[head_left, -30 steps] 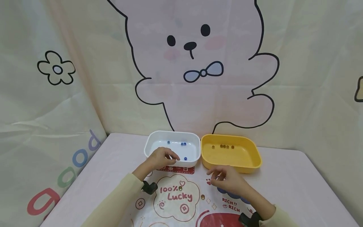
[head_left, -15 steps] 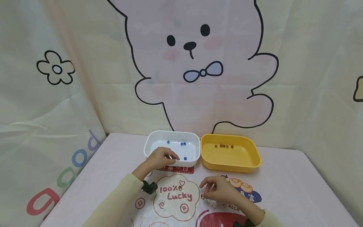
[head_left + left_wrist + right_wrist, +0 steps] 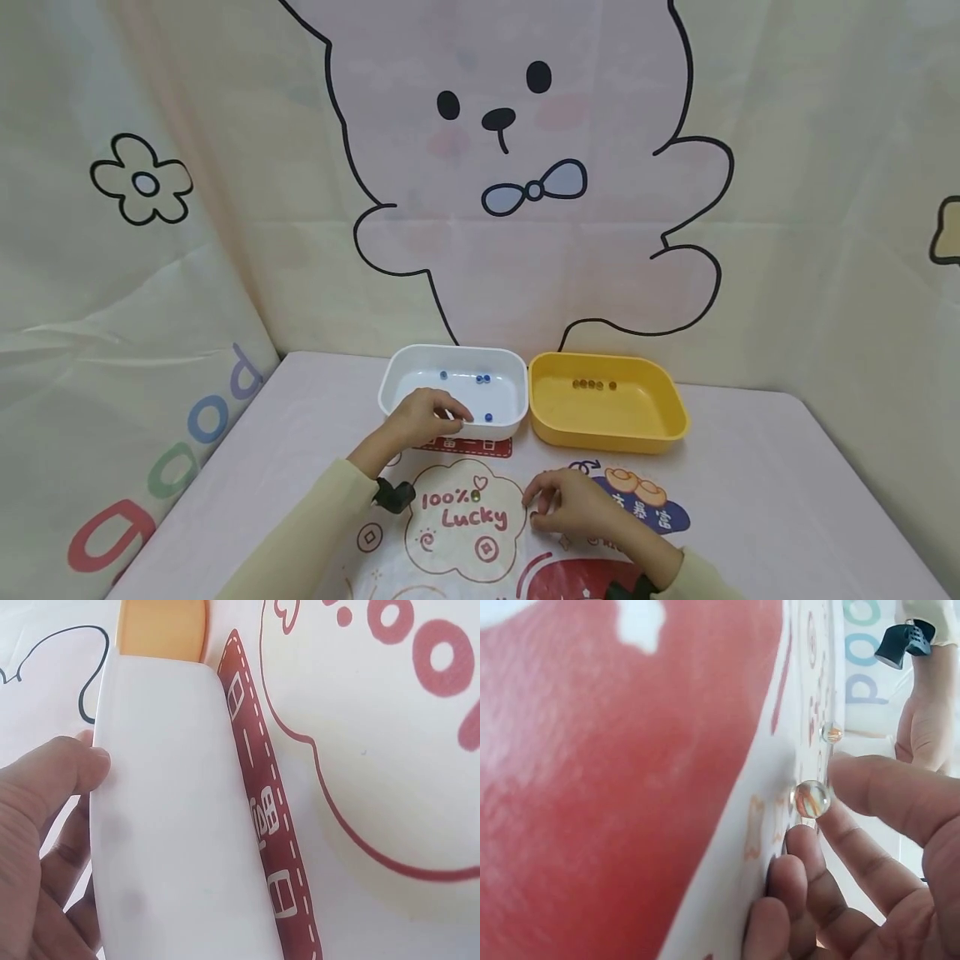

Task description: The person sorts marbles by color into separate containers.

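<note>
My left hand (image 3: 426, 417) is at the near rim of a white plastic basin (image 3: 510, 367). In the left wrist view, its thumb (image 3: 86, 766) overlaps the rim from outside while the other fingers go behind the wall, gripping it. Low over the printed table, my right hand (image 3: 577, 504) has loosely bent fingers around a clear glass marble (image 3: 811, 799) with an orange swirl. Thumb and index fingertips are right at that marble, whose whole outline shows; in the head view the hand hides it. A second marble (image 3: 476, 496) lies on the cloud print, between the hands.
Several blue marbles (image 3: 488, 417) lie inside the white basin. Beside it on the right stands a yellow basin (image 3: 645, 425), with several amber marbles (image 3: 597, 386) in a row toward its back. A fabric backdrop with a bear drawing (image 3: 498, 118) rises behind the table.
My right hand has come away from the yellow basin, down and left to the near marble. One amber marble has rolled right to join the row. The left hand stays at the rim.
</note>
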`<state>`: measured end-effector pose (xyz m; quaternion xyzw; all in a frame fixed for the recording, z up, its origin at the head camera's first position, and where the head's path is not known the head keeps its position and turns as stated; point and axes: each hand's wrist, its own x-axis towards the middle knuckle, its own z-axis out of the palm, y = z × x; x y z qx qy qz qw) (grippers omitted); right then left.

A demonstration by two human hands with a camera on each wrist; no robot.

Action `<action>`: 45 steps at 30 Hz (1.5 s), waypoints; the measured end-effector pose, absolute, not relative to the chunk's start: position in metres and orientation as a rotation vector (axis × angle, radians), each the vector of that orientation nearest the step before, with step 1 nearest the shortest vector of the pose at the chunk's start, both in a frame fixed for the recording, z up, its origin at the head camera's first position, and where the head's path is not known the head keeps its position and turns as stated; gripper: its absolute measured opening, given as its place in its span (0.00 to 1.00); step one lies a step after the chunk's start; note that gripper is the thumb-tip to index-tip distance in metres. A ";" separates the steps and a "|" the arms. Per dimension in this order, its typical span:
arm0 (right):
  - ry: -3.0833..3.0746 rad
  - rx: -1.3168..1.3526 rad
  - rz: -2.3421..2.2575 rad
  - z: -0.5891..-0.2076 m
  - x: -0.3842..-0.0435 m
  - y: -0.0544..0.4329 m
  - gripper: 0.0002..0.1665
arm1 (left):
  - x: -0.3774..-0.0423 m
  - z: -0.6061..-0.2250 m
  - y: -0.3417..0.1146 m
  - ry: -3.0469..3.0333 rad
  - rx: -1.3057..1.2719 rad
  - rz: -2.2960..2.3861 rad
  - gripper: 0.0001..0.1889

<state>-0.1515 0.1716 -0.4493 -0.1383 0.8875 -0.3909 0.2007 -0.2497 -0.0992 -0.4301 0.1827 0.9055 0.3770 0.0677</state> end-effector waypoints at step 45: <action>2.424 -0.414 -1.102 -0.456 -0.157 0.178 0.04 | -0.248 -0.435 -0.097 2.725 0.491 1.190 0.07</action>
